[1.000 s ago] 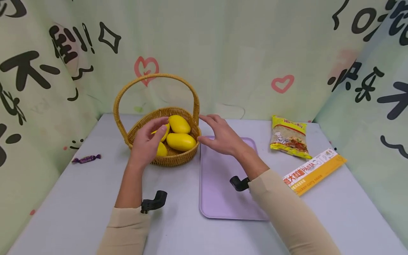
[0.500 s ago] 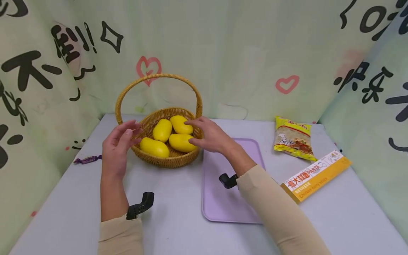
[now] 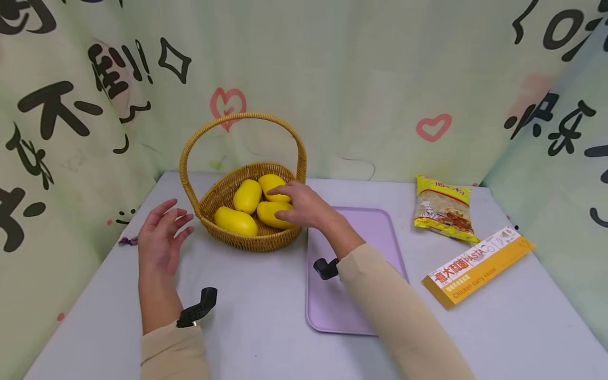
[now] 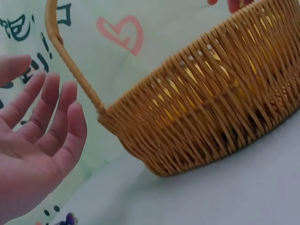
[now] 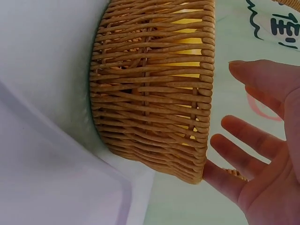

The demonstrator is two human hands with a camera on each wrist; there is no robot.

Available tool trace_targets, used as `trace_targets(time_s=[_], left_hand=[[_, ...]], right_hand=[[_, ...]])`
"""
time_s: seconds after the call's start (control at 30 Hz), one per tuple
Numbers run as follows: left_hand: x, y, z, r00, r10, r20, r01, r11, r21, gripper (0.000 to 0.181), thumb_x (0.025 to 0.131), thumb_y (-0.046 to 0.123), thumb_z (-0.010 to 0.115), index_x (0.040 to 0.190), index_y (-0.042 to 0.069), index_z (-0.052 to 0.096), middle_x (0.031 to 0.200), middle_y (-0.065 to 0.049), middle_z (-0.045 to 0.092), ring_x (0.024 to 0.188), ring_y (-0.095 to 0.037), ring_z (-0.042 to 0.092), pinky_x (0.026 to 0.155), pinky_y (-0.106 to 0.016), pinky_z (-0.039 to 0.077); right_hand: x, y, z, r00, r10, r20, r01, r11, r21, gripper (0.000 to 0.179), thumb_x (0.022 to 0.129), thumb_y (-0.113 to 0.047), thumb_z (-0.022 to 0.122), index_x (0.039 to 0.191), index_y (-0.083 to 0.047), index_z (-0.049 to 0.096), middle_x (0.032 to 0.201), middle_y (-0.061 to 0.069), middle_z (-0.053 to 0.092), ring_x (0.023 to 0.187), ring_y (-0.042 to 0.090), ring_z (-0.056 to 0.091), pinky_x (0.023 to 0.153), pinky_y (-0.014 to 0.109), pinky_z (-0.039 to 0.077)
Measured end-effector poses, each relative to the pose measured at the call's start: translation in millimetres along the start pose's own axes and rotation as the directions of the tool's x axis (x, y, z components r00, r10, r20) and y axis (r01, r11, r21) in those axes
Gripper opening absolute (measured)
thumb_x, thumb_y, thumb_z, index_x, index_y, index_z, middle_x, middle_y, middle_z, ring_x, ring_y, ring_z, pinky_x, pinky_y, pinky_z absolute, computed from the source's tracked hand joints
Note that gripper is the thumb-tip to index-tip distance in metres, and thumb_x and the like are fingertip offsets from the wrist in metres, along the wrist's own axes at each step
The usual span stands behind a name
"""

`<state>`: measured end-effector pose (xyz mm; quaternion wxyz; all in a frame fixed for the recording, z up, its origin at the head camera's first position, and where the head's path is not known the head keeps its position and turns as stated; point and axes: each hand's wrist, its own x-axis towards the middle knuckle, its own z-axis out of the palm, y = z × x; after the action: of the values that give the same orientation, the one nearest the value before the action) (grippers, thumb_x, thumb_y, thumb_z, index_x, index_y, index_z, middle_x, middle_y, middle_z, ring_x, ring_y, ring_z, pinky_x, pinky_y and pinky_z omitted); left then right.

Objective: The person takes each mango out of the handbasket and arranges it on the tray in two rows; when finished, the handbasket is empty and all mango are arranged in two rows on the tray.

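Observation:
In the head view, a wicker basket (image 3: 256,244) with a tall arched handle holds several yellow mangoes (image 3: 236,221). My right hand (image 3: 309,208) is over the basket's right rim, fingers spread above the right-hand mangoes and gripping nothing. The right wrist view has this hand's fingers (image 5: 248,157) apart, with the little finger close to the rim; whether they touch is unclear. Left of the basket, my left hand (image 3: 159,243) is raised with loosely bent fingers and an empty palm. In the left wrist view the left hand (image 4: 40,145) is apart from the wicker side.
A lilac tray (image 3: 332,306) lies right of the basket, partly under my right forearm. Farther right are a yellow food bag (image 3: 444,208) and a pasta box (image 3: 477,269). A purple wrapped candy (image 3: 127,241) sits at the left, partly hidden by my left hand.
My left hand has moved from above the mangoes out to the left of the basket. The right hand has shifted left from beside the handle to over the rim. The mangoes stay put.

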<state>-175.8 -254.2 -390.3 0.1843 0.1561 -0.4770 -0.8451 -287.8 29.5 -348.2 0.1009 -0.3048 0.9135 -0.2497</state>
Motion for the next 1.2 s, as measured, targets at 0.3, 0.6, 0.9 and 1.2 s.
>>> trace_targets(time_s=[0.3,0.6,0.9,1.2], left_hand=[[12.4,-23.6,-4.7,0.99,-0.138,-0.019,0.14,0.976,0.169,0.048,0.098,0.016,0.072,0.143,0.017,0.058,0.123,0.005,0.061,0.116,-0.015,0.061,0.092,-0.024,0.058],[17.9,-35.5,-5.6,0.982,-0.185,-0.035,0.186,0.931,0.314,0.057,0.097,0.021,0.074,0.15,0.027,0.054,0.141,0.004,0.055,0.124,-0.012,0.057,0.117,-0.039,0.046],[20.4,-38.4,-2.8,0.988,-0.157,-0.008,0.149,0.921,0.361,0.06,0.102,0.019,0.067,0.156,0.035,0.046,0.157,-0.006,0.044,0.136,-0.022,0.05,0.118,-0.045,0.045],[19.9,-38.9,-1.0,0.987,-0.154,-0.037,0.156,0.908,0.388,0.058,0.103,0.028,0.066,0.156,0.037,0.044,0.162,-0.004,0.04,0.14,-0.021,0.048,0.115,-0.046,0.047]], right_hand=[[10.0,0,3,0.997,0.065,0.043,-0.065,0.998,0.007,0.053,0.096,-0.019,0.071,0.146,-0.016,0.059,0.148,0.013,0.057,0.138,0.032,0.051,0.117,0.048,0.045],[17.4,0,12,0.99,0.103,0.098,-0.1,0.995,-0.031,0.049,0.094,-0.014,0.073,0.142,-0.019,0.064,0.146,0.008,0.06,0.134,0.029,0.052,0.119,0.045,0.043],[21.6,-8,18,0.985,0.143,0.097,-0.13,0.983,-0.131,0.055,0.094,-0.011,0.074,0.146,-0.02,0.059,0.15,0.006,0.058,0.134,0.027,0.053,0.119,0.043,0.043],[23.8,-13,20,0.981,0.154,0.117,-0.139,0.982,-0.13,0.056,0.093,-0.012,0.076,0.146,-0.021,0.059,0.151,0.01,0.054,0.139,0.029,0.048,0.122,0.046,0.039]])
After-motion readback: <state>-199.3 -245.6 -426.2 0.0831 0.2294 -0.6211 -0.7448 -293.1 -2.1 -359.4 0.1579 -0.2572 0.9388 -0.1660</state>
